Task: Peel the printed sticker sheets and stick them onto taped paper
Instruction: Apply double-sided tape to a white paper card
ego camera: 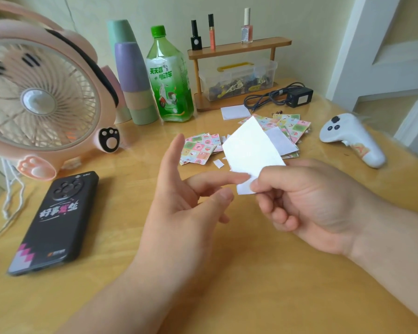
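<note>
Head view, frame centre: right hand [307, 201] pinches white sheet [249, 145] by its lower corner, long axis rising. Left hand [186, 208] spread, forefinger touching that corner.

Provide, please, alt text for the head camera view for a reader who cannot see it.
The right hand pinches a white sheet by its lower corner above a wooden table, while a fingertip of the left hand touches that corner. Behind it, printed sticker sheets lie scattered. A pink fan and a black phone sit to the left.

A home: wooden table [227, 273] with pink fan [38, 102], nail polish (three bottles) [246, 26], stacked cups [133, 75].
</note>
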Demonstrator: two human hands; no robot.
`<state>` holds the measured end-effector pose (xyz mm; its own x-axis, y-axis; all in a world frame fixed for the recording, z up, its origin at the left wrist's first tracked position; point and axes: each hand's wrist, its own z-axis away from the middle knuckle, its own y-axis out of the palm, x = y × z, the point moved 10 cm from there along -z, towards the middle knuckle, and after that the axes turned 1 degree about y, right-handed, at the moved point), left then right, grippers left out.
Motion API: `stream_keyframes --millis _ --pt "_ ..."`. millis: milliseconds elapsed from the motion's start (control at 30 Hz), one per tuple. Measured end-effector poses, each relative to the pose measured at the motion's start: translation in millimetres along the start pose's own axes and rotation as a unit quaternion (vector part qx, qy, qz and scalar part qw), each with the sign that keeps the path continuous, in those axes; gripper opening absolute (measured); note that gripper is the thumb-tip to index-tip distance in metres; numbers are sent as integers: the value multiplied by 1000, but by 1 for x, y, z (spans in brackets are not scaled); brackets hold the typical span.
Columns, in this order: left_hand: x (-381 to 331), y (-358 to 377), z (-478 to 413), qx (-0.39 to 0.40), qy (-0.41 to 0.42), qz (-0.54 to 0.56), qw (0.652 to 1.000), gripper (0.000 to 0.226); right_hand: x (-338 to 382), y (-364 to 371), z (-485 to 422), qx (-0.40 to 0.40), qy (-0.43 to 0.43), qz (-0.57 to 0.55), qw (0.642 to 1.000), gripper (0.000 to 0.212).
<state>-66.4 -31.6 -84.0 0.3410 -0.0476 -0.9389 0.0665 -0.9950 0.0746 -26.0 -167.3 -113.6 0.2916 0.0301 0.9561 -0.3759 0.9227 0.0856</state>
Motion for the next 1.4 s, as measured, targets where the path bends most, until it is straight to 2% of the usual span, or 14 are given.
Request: stream_keyframes --millis 33,100,200,333,500,600,700,767,833,967,1133,1200,1267,1400 --pt "-2 -1 0 -5 4 -3 1000 87 1 2 1 10 2 5 1000 15" --pt "-6 -4 -1 -14 13 -10 1000 88 0 6 2 32 5 14 999 29" --pt "-6 -11 -3 -34 5 -4 999 94 4 18 6 64 -6 12 998 19" --pt "4 -17 -2 -70 -42 57 995 97 6 28 8 75 -15 17 997 42" --pt "22 -50 -12 -175 -103 151 967 79 -8 39 13 119 19 63 991 34" --pt "27 -82 -20 -237 -126 183 946 54 -18 49 18 160 45 93 982 31" --pt "34 -63 -22 -148 -165 179 959 32 -14 45 15 151 48 65 985 25" --pt "33 -38 -19 -50 -180 142 972 35 -14 38 11 143 55 49 987 25" --pt "31 -25 -15 0 -177 96 979 34 -16 35 10 149 65 51 985 25" --pt "33 -23 -13 15 -184 71 980 45 -17 28 7 132 60 35 989 25" --pt "37 -8 -4 67 -228 88 967 55 1 4 -4 35 -23 -45 998 22" --pt "36 1 0 104 -239 101 960 50 7 -2 -7 10 -57 -48 997 12" --pt "36 8 5 134 -253 111 952 43 9 -8 -10 -15 -79 -22 997 15" --pt "38 5 9 125 -281 91 947 21 25 -12 -7 -23 -172 53 983 19"
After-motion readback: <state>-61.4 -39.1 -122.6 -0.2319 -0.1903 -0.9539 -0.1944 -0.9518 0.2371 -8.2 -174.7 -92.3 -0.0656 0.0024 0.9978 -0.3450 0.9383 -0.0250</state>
